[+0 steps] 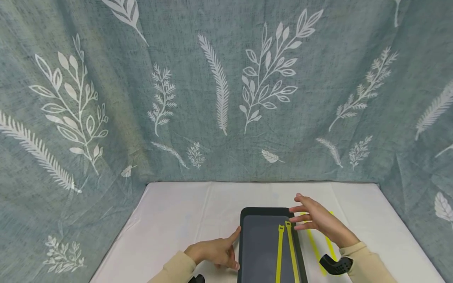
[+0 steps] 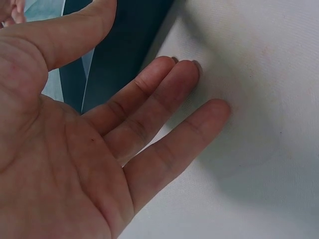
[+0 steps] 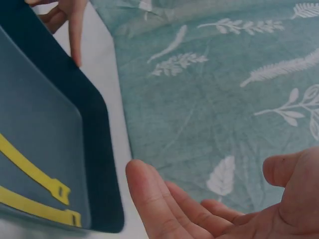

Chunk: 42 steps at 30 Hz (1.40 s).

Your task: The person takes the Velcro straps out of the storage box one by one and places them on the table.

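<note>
A dark tray (image 1: pixel 264 211) with a raised black rim lies on the white cloth in the head view. Two yellow straps (image 1: pixel 279 255), each with a slotted head at the far end, lie lengthwise in its right half. At the tray's left side is my left hand (image 1: pixel 218 251), index fingertip and thumb side against the outer wall, the other fingers loosely extended. My right hand (image 1: pixel 316 216) hovers by the far right corner with its fingers spread and holding nothing. The right wrist view shows both strap heads (image 3: pixel 62 191) near the tray's corner.
Two more yellow straps (image 1: pixel 315 247) lie on the white cloth (image 1: pixel 184 208) right of the tray, partly covered by my right hand and forearm. A green-grey curtain (image 1: pixel 191 98) with white leaf prints hangs behind the table and along its sides.
</note>
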{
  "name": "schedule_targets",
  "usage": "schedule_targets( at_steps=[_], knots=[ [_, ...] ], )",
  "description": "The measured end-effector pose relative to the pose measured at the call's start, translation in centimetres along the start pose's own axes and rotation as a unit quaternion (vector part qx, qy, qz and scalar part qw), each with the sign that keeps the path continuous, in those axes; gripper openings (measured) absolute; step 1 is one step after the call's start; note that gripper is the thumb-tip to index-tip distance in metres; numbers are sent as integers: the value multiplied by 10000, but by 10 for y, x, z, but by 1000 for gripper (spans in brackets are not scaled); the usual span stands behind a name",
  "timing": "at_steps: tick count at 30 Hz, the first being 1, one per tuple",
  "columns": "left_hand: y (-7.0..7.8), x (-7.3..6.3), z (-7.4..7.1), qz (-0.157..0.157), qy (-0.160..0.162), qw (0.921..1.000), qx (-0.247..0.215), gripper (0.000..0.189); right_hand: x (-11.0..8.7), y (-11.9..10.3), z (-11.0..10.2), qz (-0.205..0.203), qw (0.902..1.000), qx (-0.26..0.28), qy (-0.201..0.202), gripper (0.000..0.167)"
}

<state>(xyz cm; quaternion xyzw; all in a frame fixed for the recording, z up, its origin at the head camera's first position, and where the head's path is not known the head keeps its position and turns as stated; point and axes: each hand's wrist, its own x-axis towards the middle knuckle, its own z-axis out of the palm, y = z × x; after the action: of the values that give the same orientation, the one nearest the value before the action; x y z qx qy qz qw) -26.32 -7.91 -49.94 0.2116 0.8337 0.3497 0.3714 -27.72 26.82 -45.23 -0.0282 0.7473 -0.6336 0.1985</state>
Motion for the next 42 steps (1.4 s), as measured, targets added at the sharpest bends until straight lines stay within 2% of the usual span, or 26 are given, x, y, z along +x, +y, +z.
schedule_targets(
  at_steps=[7,15,25,30,42],
  knots=[
    [-1,1,-1,-10,33,10000,34,110,9,16,6,34,9991,-29,-413,86],
    [0,0,0,5,17,10000,-14,110,11,31,17,275,9983,119,-505,89],
    [0,1,-1,-8,4,10000,-38,110,15,44,25,379,9975,15,-600,92],
    [0,1,0,-53,24,10000,-26,111,17,49,27,538,9963,-79,-668,86],
    [0,4,-1,-45,31,10000,33,110,22,52,35,887,9942,-289,-534,73]
  ],
)
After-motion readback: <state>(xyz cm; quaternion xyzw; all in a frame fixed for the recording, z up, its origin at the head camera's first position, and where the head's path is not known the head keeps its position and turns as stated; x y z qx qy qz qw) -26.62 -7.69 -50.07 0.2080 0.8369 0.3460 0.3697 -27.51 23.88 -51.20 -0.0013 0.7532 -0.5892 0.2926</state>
